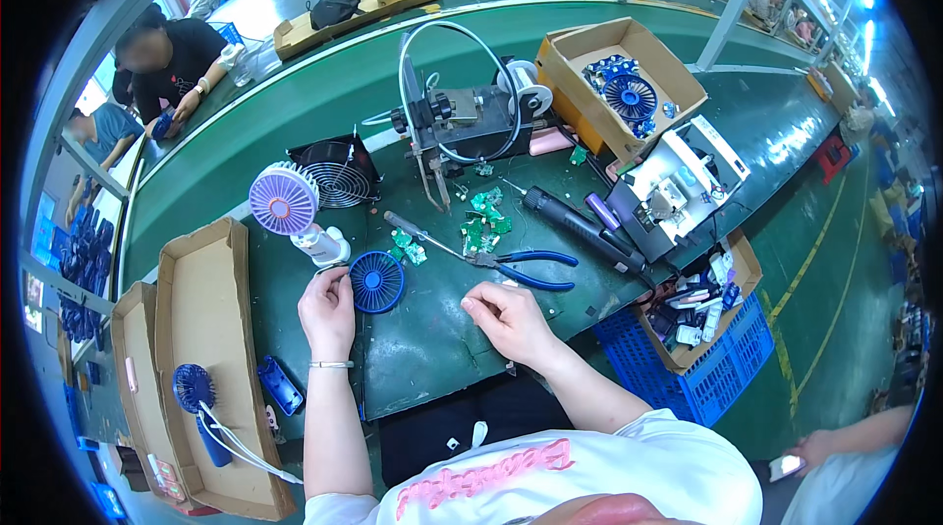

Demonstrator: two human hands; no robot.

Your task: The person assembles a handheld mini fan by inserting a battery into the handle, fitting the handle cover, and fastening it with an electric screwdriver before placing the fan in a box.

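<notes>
Seems at the step of picking up the blue grille (pixel 377 281), lying on bench (pixel 422 358) just beside left hand (pixel 328 312), with fingertips there and on right hand (pixel 513 323) drawn together, cannot tell if around something small, and next probably needs grasping its rim.

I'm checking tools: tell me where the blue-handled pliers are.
The pliers lie slightly right of centre in the head view, just beyond the right hand, near the green circuit boards.

Downward fisheye view from head height
</notes>
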